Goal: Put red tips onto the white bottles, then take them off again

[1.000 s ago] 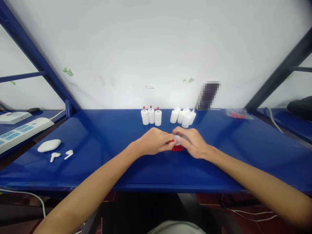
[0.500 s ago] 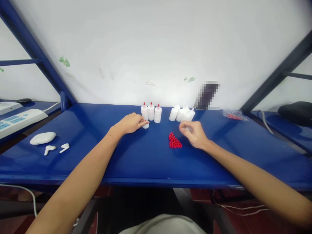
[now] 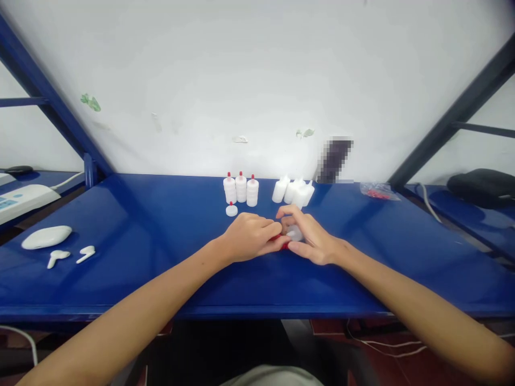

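My hands meet at the middle of the blue table (image 3: 161, 268). My right hand (image 3: 311, 238) is closed round a small white uncapped bottle (image 3: 295, 234). My left hand (image 3: 249, 236) pinches a red cap (image 3: 277, 238) against that bottle. The pile of red caps (image 3: 285, 246) lies under my fingers, mostly hidden. Behind stand three capped bottles in a row (image 3: 240, 188), with one more capped bottle (image 3: 232, 210) in front of them. A cluster of uncapped white bottles (image 3: 293, 191) stands to their right.
A clear bag of red caps (image 3: 378, 191) lies at the back right near a blurred dark object (image 3: 333, 160). A white earbud case (image 3: 46, 237) and two earbuds (image 3: 70, 255) lie at the left. A power strip (image 3: 24, 195) sits on the left shelf, a black object (image 3: 483, 185) on the right one.
My left hand set a capped bottle down before the row, then came back to the middle. My right hand fetched an uncapped bottle and returned over the red caps.
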A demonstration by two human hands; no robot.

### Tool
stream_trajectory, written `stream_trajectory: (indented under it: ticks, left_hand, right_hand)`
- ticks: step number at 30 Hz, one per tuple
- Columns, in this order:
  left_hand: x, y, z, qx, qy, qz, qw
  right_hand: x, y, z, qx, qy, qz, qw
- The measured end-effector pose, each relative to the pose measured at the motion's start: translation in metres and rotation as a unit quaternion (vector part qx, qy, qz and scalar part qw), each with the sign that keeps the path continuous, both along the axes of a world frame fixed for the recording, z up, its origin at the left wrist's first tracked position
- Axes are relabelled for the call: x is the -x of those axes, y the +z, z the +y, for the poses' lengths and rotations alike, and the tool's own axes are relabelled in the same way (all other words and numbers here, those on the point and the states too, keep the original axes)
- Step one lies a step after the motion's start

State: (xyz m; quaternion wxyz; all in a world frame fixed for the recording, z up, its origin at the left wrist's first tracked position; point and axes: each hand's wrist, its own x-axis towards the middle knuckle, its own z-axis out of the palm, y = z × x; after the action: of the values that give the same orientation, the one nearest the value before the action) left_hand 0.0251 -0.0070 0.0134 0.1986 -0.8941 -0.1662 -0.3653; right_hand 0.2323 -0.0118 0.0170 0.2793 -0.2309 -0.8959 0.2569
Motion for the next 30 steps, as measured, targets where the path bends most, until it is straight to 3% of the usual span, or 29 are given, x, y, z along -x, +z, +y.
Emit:
stream_trajectory:
  ticks: [10,17,30]
  left_hand:
    - [-0.002,-0.001,-0.006,-0.062,-0.039,-0.009,0.997]
    - [-0.007,-0.004,-0.006,-0.082,-0.028,-0.015,0.996]
    - [-0.008,-0.007,-0.005,-0.054,-0.028,0.042,0.997]
  right_hand:
    - [0.005,0.005,-0.014,-0.056,-0.002,-0.030,0.998]
    - [0.009,0.008,-0.021,-0.037,-0.033,-0.034,0.998]
    - [0.010,0.012,-0.026,-0.027,-0.051,-0.060,0.997]
